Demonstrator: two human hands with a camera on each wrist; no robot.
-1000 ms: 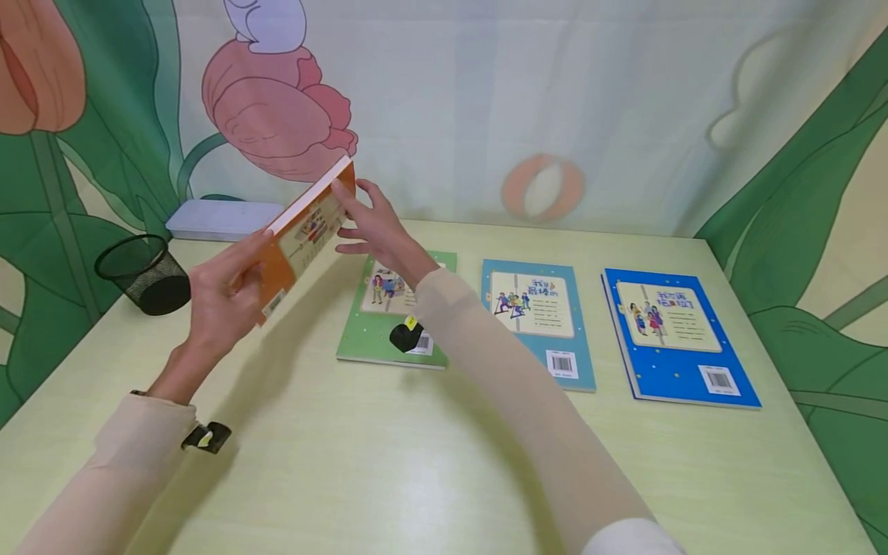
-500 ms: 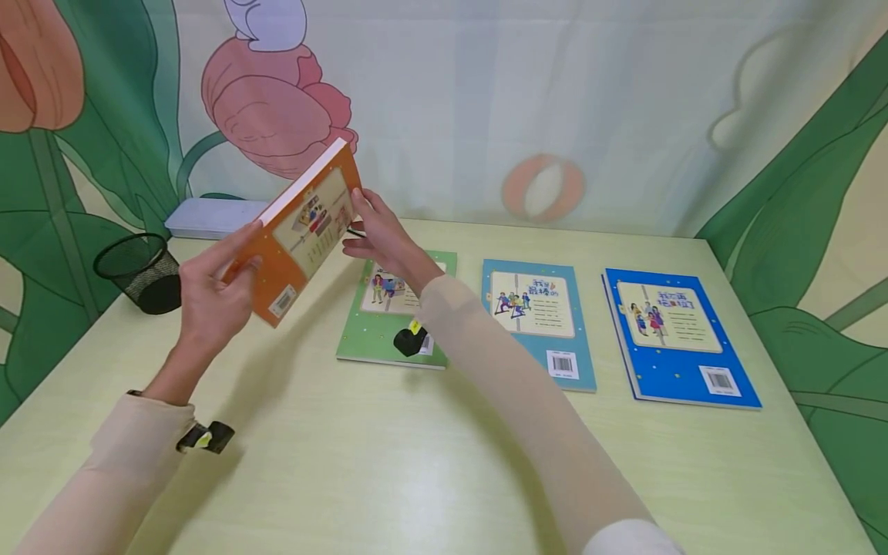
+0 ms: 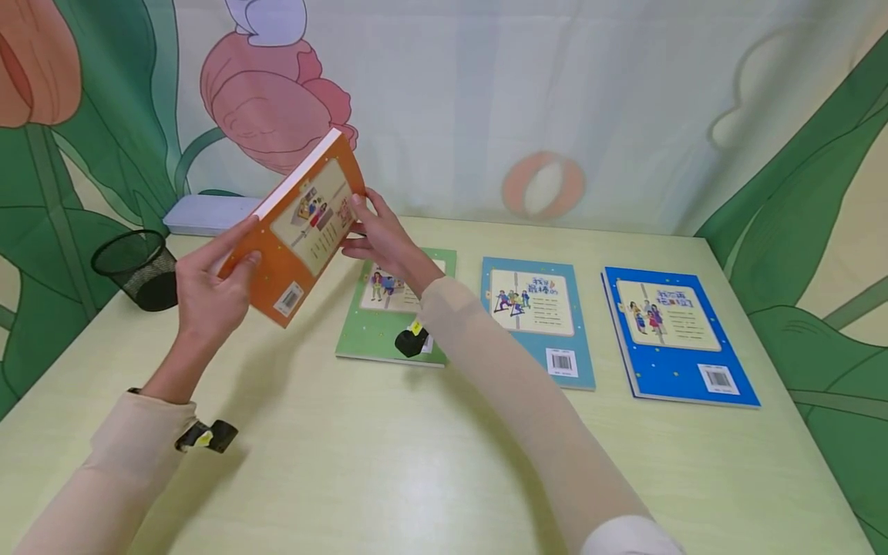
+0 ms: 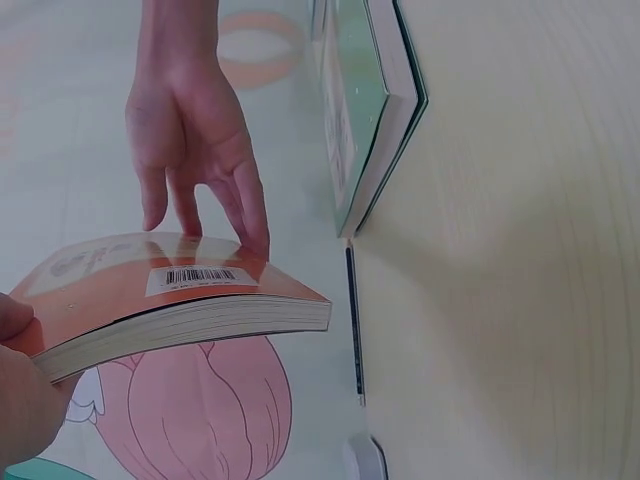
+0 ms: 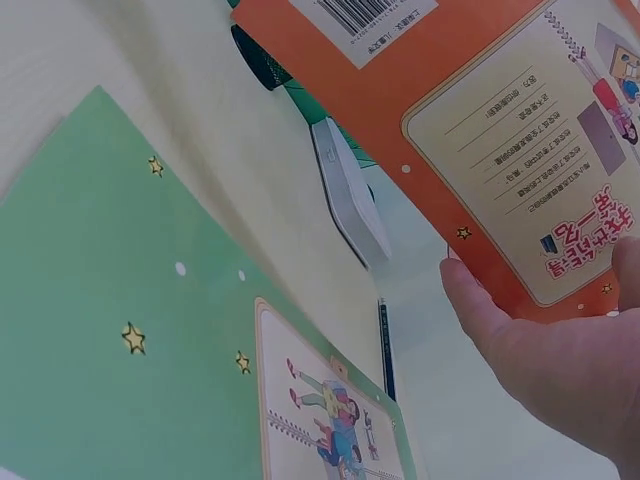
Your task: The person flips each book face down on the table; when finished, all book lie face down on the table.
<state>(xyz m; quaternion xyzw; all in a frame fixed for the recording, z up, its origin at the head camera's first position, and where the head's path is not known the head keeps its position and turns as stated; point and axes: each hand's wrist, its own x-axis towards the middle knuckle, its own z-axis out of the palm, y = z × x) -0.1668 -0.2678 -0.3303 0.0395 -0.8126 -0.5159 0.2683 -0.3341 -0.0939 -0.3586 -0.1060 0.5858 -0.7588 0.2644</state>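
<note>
An orange paperback book is held tilted above the table, its back cover with a barcode toward me. My left hand grips its lower left edge, thumb on the cover. At the opposite edge my right hand pinches the book, thumb on the cover and fingers partly hidden behind. In the left wrist view the orange book bends slightly and shows its page edges. Below the right hand a green book lies on the table, partly covered by the right arm. The right wrist view shows the green book close up.
A light blue book and a dark blue book lie to the right on the table. At the back left are a black mesh pen cup and a pale flat case. A dark pencil lies near the curtain.
The orange book has turned so its back cover faces me more, and its top has risen. My right hand has changed from touching its upper corner to pinching its right edge.
</note>
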